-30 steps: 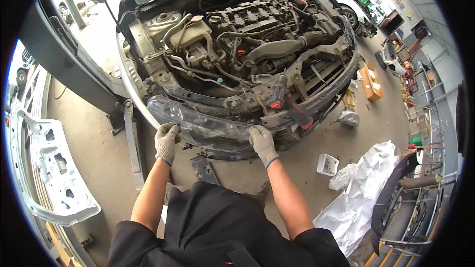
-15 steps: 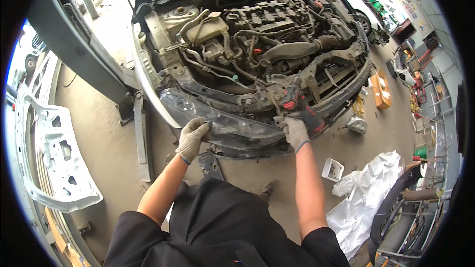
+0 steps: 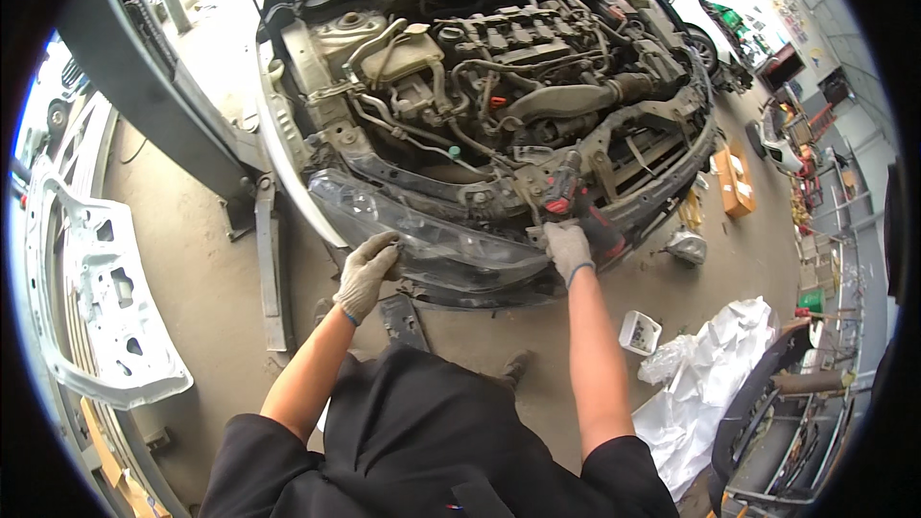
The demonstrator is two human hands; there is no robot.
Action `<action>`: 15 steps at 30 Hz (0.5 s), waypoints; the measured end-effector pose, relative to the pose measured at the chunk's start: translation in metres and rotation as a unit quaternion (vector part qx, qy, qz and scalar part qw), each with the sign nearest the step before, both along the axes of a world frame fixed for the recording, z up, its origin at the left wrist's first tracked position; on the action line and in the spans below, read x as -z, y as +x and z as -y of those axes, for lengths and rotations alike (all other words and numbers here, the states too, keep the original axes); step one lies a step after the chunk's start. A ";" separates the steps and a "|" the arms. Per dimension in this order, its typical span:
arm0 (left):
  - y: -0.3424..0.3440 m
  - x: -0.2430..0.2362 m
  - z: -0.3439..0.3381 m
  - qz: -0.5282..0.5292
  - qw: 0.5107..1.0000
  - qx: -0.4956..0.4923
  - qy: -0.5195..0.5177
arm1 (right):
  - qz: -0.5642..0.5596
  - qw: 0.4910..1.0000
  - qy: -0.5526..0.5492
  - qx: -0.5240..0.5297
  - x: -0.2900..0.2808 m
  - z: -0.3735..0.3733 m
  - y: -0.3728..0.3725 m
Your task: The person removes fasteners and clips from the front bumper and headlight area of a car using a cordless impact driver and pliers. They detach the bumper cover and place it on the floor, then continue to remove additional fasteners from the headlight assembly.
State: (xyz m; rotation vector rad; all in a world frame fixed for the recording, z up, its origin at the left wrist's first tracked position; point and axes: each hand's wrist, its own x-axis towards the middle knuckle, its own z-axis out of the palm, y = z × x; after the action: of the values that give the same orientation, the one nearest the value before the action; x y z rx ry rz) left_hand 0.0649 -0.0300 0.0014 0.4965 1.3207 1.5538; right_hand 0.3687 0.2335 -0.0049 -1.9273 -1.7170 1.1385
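The right hand (image 3: 570, 247) bends its gloved fingers at the inner end of the headlight (image 3: 441, 235); whether they pinch it cannot be told. The left hand (image 3: 365, 273) draws its fingers toward the thumb at the headlight's lower edge, their grip too small to make out. The headlight fills the left front corner of the car (image 3: 276, 139). On the floor (image 3: 480, 331) lies a black strip (image 3: 403, 322); a white tub (image 3: 639, 333) and crumpled sheeting (image 3: 710, 364) bound the right side. A red-and-black drill (image 3: 561, 194) lies along the car's front edge, crowding the right hand. Floor shows between the car's left edge and a lift arm (image 3: 271, 269). Farther off stand the lift post (image 3: 144, 86) and uncovered engine (image 3: 508, 38).
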 end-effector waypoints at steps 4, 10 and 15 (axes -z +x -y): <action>0.001 0.009 0.001 0.084 0.996 0.000 -0.009 | -0.077 0.996 0.032 0.041 -0.008 0.019 0.011; 0.008 0.019 -0.001 0.195 0.980 -0.023 -0.022 | -0.359 0.913 -0.171 0.088 -0.015 0.100 -0.025; 0.025 0.043 -0.005 0.353 0.934 -0.052 -0.019 | -0.415 0.870 -0.267 -0.015 -0.022 0.161 -0.095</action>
State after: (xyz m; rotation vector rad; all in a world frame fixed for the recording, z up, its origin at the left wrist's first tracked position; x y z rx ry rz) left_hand 0.0900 -0.0254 -0.0420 -0.1658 0.8174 1.5751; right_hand 0.2738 0.0730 0.0174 -1.2714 -1.0047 2.2031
